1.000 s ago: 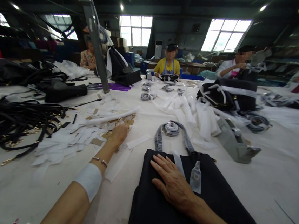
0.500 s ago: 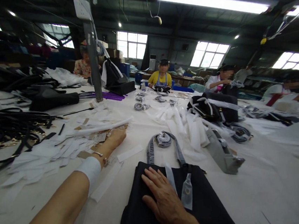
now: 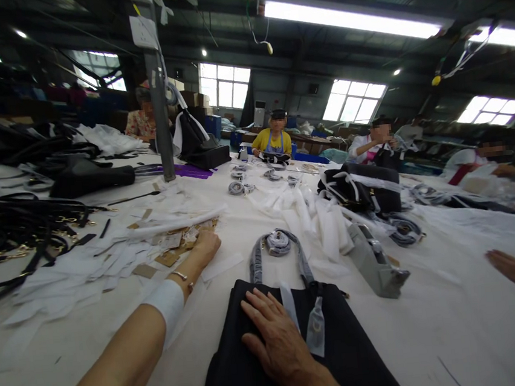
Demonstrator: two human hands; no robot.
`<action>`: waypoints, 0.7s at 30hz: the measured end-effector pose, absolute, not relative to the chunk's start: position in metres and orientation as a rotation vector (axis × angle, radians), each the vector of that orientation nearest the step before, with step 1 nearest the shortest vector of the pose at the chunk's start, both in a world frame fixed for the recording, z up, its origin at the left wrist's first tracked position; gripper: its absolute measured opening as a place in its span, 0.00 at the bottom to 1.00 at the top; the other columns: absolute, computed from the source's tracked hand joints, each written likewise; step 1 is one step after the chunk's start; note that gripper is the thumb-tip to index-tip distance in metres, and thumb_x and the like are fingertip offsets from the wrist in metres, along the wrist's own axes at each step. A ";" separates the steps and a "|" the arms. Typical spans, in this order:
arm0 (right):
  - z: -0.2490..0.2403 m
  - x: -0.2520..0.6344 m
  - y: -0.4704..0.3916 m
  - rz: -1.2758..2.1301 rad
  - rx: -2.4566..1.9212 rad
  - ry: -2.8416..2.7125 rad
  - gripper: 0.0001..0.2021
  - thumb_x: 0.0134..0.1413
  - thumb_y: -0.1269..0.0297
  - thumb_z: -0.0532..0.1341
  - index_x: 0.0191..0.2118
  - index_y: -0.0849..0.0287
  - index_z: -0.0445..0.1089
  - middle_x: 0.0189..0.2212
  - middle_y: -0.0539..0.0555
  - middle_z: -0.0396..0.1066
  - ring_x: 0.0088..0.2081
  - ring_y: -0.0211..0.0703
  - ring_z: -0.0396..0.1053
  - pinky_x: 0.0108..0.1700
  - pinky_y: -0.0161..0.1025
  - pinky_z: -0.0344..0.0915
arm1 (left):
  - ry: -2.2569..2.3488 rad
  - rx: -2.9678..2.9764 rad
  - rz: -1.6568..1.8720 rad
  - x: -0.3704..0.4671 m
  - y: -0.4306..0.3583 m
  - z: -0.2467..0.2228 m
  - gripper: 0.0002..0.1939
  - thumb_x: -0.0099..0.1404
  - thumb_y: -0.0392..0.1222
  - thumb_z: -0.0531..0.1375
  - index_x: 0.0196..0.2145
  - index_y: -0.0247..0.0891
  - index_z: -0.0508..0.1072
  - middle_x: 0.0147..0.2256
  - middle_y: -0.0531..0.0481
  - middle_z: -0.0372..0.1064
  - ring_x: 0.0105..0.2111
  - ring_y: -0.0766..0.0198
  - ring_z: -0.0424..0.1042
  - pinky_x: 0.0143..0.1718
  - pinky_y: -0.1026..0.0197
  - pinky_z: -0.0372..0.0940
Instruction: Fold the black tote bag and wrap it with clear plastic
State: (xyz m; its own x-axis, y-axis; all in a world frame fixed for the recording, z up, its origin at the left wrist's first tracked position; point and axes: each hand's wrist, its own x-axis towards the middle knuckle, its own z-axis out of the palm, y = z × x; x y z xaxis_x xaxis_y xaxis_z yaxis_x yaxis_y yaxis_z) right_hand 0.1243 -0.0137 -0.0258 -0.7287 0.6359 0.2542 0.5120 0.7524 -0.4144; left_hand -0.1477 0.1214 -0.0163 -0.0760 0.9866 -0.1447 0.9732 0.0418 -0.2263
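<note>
A black handbag (image 3: 341, 355) lies on the white table in front of me, its wrapped handles (image 3: 256, 266) pointing away. My right hand (image 3: 278, 336) rests on the bag, palm down and fingers stretched out, holding nothing. A clear-wrapped tag (image 3: 315, 330) hangs on the bag beside it. Inside the handle loop sits a coiled wrapped strap (image 3: 277, 243). To the left, my left hand (image 3: 208, 246) has its fingers curled down at a pile of brown cards (image 3: 170, 258) and white paper strips (image 3: 71, 265). What its fingertips hold, if anything, is hidden.
A grey tape dispenser (image 3: 378, 263) stands right of the bag, near white wrapping strips (image 3: 331, 225) and another black bag (image 3: 361, 186). Black straps (image 3: 23, 221) heap at the left. A metal post (image 3: 162, 117) rises from the table. Another person's hand (image 3: 513, 268) reaches in from the right.
My left hand has shifted slightly within the card pile, uncovering more brown cards. Another person's hand has come in at the right edge. My right hand stays on the bag.
</note>
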 end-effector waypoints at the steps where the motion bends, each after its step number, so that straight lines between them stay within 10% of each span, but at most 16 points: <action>1: -0.026 0.124 -0.014 0.438 -0.881 -2.569 0.26 0.57 0.63 0.59 0.62 0.51 0.58 0.62 0.52 0.57 0.64 0.50 0.53 0.65 0.54 0.52 | -2.243 -2.088 0.408 -0.146 0.122 -0.018 0.12 0.66 0.44 0.59 0.41 0.32 0.72 0.41 0.45 0.71 0.41 0.59 0.72 0.44 0.50 0.69; 21: -0.023 0.124 -0.014 0.422 -0.890 -2.572 0.25 0.58 0.64 0.58 0.61 0.52 0.59 0.62 0.53 0.58 0.64 0.50 0.52 0.64 0.55 0.52 | -2.439 -2.105 -0.462 -0.178 0.110 0.008 0.15 0.67 0.47 0.57 0.44 0.33 0.70 0.41 0.45 0.71 0.39 0.60 0.72 0.43 0.51 0.68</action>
State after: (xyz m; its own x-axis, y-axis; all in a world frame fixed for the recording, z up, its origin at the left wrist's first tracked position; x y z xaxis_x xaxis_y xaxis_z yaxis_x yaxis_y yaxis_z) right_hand 0.1237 -0.0143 -0.0230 -0.7245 0.6394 0.2573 0.5235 0.7534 -0.3979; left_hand -0.1775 0.1096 0.0075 -0.1598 0.9822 0.0985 0.9501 0.1259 0.2854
